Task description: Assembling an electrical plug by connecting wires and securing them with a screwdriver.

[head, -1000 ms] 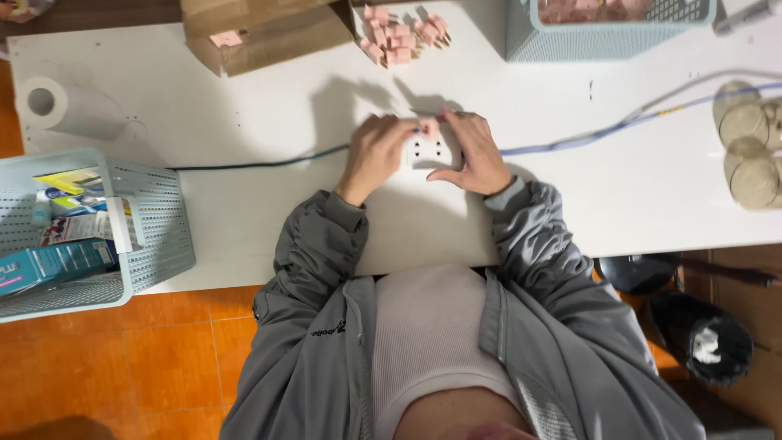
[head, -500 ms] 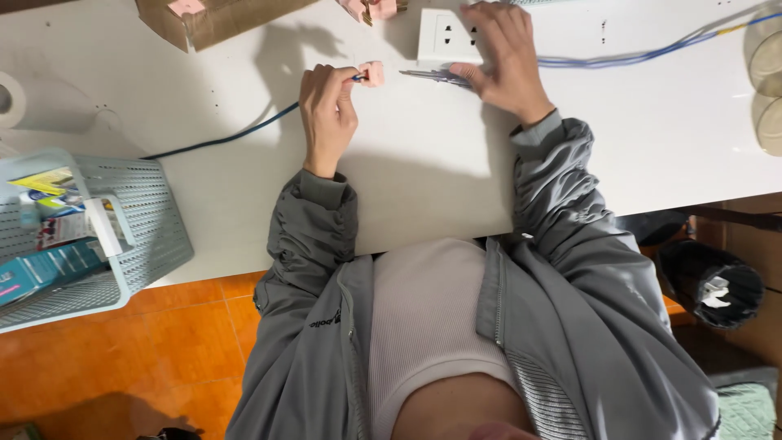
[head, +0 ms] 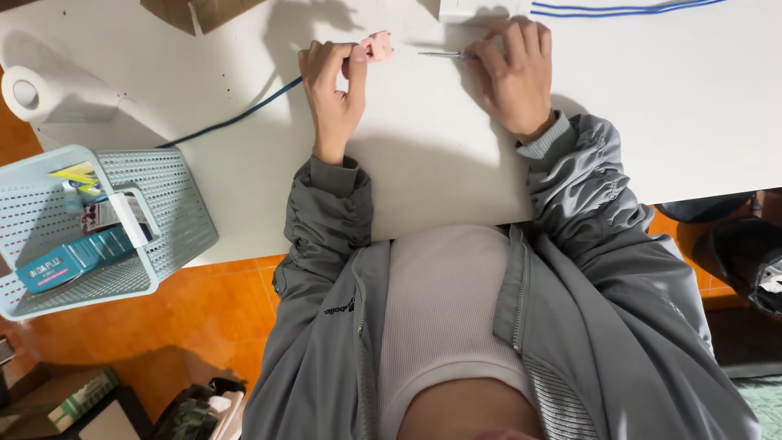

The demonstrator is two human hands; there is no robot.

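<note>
My left hand (head: pixel 332 90) pinches a small pink plug-like part (head: pixel 377 45) between thumb and fingers, just above the white table (head: pixel 652 114). My right hand (head: pixel 515 69) grips a thin metal tool, likely a screwdriver (head: pixel 444 55), its tip pointing left towards the pink part, a short gap between them. A white socket block (head: pixel 468 8) lies at the top edge, just beyond my right hand. A dark blue cable (head: pixel 236 118) runs from behind my left hand down to the left.
A pale blue plastic basket (head: pixel 175 204) with boxes and packets overhangs the table's left edge. A white paper roll (head: pixel 45 94) lies at far left. A brown cardboard box (head: pixel 204 12) sits at the top, blue wires (head: pixel 627 8) at top right. Orange tiled floor (head: pixel 220 318) below.
My hands left the white socket block; the left now holds the pink part and the right the thin tool. The view has shifted closer and downwards.
</note>
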